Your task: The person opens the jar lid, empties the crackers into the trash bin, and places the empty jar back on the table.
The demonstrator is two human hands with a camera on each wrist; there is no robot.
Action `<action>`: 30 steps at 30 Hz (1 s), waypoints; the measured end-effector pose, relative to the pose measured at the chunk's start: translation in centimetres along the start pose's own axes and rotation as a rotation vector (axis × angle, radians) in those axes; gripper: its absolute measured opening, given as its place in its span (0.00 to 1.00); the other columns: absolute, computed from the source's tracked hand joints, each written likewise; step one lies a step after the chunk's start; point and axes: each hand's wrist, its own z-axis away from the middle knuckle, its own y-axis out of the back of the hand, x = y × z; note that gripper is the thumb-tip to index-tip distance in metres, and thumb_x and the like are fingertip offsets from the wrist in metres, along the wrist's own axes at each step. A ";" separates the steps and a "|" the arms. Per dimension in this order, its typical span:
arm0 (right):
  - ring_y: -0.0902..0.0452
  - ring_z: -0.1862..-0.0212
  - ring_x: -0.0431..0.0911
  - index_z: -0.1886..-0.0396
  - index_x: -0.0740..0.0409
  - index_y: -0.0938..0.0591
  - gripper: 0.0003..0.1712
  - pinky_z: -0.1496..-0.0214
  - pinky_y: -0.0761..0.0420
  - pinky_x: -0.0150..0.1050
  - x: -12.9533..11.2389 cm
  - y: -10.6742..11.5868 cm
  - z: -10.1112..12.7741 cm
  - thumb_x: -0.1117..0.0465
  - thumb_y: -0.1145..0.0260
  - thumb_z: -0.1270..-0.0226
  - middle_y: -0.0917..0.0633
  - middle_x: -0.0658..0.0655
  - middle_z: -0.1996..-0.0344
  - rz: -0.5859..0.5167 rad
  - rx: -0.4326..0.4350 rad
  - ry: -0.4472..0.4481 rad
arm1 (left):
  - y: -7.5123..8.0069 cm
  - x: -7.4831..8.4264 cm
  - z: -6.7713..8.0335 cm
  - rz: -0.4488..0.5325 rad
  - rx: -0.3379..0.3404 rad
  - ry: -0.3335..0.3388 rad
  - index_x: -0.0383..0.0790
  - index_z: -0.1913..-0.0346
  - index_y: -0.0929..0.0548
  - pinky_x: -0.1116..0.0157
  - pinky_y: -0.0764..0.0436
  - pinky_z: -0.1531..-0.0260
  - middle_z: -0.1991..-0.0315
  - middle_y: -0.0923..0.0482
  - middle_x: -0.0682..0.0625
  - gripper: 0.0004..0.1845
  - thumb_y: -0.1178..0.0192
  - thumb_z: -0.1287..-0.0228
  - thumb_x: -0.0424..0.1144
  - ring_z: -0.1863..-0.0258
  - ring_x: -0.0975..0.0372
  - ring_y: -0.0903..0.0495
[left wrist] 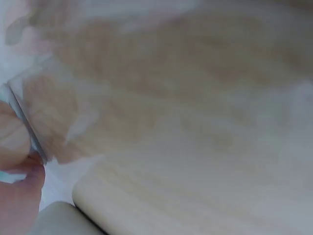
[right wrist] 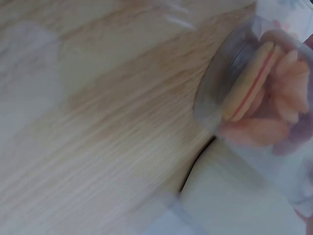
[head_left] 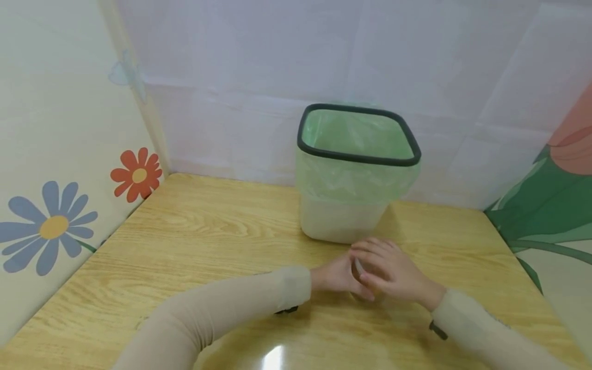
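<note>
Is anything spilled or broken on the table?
No, nothing stands out. The bin stands upright with its green liner tucked in, and both hands hold a clear cup on the table.

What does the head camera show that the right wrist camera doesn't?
Only the head view shows the bin with its green liner, standing behind both hands, the flower walls, and the left hand meeting the right hand around a clear glass. Only the right wrist view shows the glass close up, with fingers visible through its wall. Both share the wooden table and the glass.
</note>
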 end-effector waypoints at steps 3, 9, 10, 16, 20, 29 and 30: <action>0.29 0.41 0.60 0.42 0.61 0.20 0.25 0.45 0.32 0.63 0.4 0.2 0.0 0.48 0.45 0.26 0.20 0.60 0.43 -0.030 -0.016 0.044 | 0.2 -0.1 -0.2 -0.026 -0.012 -0.032 0.42 0.34 0.33 0.68 0.39 0.36 0.38 0.31 0.56 0.42 0.23 0.53 0.33 0.40 0.69 0.34; 0.32 0.37 0.60 0.37 0.60 0.24 0.28 0.38 0.35 0.58 0.6 0.9 0.1 0.47 0.43 0.27 0.24 0.58 0.38 -0.030 -0.104 0.060 | 0.2 -0.3 -0.4 -0.091 -0.016 -0.023 0.42 0.35 0.30 0.69 0.39 0.36 0.39 0.30 0.58 0.41 0.21 0.55 0.36 0.41 0.70 0.33; 0.33 0.36 0.60 0.36 0.60 0.25 0.29 0.37 0.36 0.59 0.5 1.1 0.0 0.46 0.42 0.28 0.25 0.57 0.37 -0.025 -0.129 0.048 | 0.2 -0.2 -0.3 -0.108 -0.016 -0.012 0.42 0.36 0.30 0.69 0.39 0.36 0.40 0.29 0.58 0.41 0.21 0.55 0.37 0.41 0.71 0.33; 0.41 0.32 0.67 0.32 0.57 0.27 0.33 0.43 0.40 0.75 -0.5 2.0 -0.3 0.44 0.41 0.30 0.32 0.63 0.31 0.018 -0.251 -0.101 | 0.2 0.1 -0.1 -0.203 -0.015 0.017 0.42 0.31 0.35 0.67 0.41 0.34 0.35 0.32 0.56 0.47 0.21 0.54 0.40 0.36 0.69 0.36; 0.46 0.32 0.72 0.31 0.56 0.29 0.33 0.44 0.43 0.78 -2.2 2.1 -0.6 0.43 0.42 0.29 0.38 0.67 0.29 0.064 -0.278 -0.298 | 0.1 0.0 0.0 -0.121 -0.028 0.049 0.44 0.26 0.44 0.67 0.41 0.34 0.32 0.36 0.57 0.53 0.22 0.53 0.38 0.35 0.69 0.38; 0.41 0.35 0.73 0.32 0.57 0.28 0.33 0.44 0.41 0.77 -4.0 0.9 -0.7 0.44 0.40 0.30 0.35 0.69 0.31 0.153 -0.169 -0.418 | 0.3 0.0 -0.2 -0.014 -0.095 -0.031 0.42 0.26 0.44 0.72 0.36 0.38 0.34 0.31 0.55 0.50 0.26 0.49 0.31 0.39 0.71 0.32; 0.40 0.35 0.73 0.33 0.57 0.27 0.32 0.45 0.40 0.76 -4.0 0.8 -0.7 0.44 0.40 0.30 0.34 0.68 0.32 0.157 -0.159 -0.411 | 0.3 0.0 -0.1 -0.012 -0.095 -0.030 0.42 0.26 0.44 0.72 0.36 0.38 0.34 0.31 0.55 0.49 0.26 0.49 0.31 0.39 0.71 0.32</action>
